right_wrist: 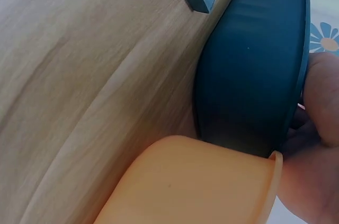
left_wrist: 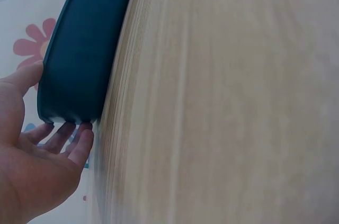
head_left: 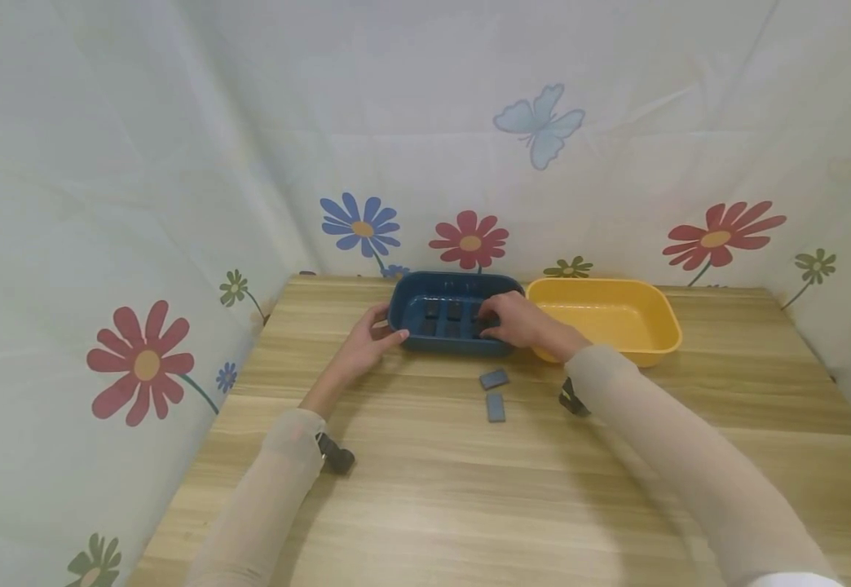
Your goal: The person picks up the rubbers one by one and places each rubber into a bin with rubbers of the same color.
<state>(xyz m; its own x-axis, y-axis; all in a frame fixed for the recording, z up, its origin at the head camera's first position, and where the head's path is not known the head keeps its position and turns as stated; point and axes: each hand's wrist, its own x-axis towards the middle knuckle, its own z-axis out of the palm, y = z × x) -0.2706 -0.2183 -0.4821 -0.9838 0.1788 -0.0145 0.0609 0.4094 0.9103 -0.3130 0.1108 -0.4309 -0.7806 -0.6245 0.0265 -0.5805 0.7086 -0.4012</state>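
Note:
A dark blue rectangular bin [head_left: 455, 346] stands on the wooden table. Inside it, several small dark rectangular blocks [head_left: 453, 310] lie in rows. My left hand [head_left: 365, 344] holds the bin's left end, thumb at the rim and fingers against the outer end wall [left_wrist: 74, 97]. Over the right end my right hand [head_left: 517, 319] reaches in, its bent fingers at a dark block [head_left: 478, 328]; its fingertips are partly hidden, and the right wrist view hides them behind the bin wall. Two grey-blue blocks, one tilted [head_left: 494, 379] and one upright in view [head_left: 495, 408], lie in front of the bin.
A yellow bin [head_left: 660, 357] stands right beside the blue one, under my right wrist. Behind both bins hangs a white cloth [head_left: 425, 163] printed with flowers and a butterfly. The wooden table [head_left: 433, 505] extends toward me. Dark devices sit on both wrists.

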